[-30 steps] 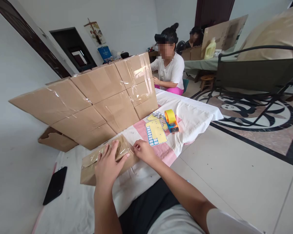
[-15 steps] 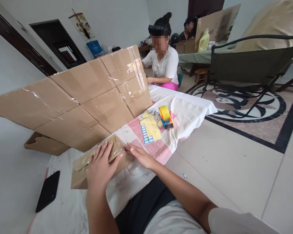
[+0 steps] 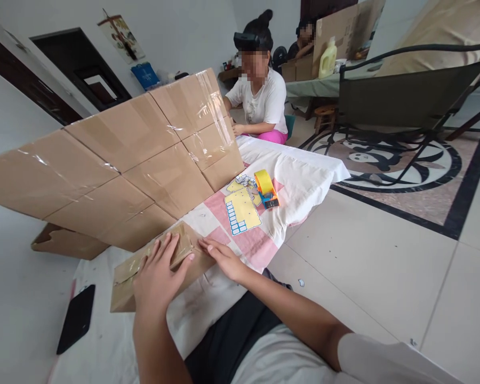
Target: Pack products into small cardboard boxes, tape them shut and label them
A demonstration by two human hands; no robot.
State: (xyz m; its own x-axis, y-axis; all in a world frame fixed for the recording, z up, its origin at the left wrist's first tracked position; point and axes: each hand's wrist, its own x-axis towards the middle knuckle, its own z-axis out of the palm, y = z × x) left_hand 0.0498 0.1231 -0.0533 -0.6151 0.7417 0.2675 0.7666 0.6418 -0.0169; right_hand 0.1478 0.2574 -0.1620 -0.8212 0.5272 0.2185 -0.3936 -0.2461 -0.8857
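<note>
A small cardboard box (image 3: 124, 272), taped along its top, lies on the cloth-covered table in front of me. My left hand (image 3: 158, 269) rests flat on its top with the fingers spread. My right hand (image 3: 222, 258) touches the box's right end, fingers stretched out. Beyond the box stands a tall cardboard panel (image 3: 144, 181) with strips of shiny clear tape. To the right of it, a tape dispenser (image 3: 266, 189) with a yellow roll and an orange and blue frame sits on the cloth, beside yellow paper cutouts (image 3: 244, 213) edged in blue.
A black phone (image 3: 77, 319) lies at the table's left edge. Across the panel sits a person in a white shirt (image 3: 264, 96); another person is farther back. A dark folding chair (image 3: 400, 90) stands on the right over the patterned floor (image 3: 456, 181).
The whole view has shifted slightly, so most things appear a little farther left. Both hands keep the same places on the box.
</note>
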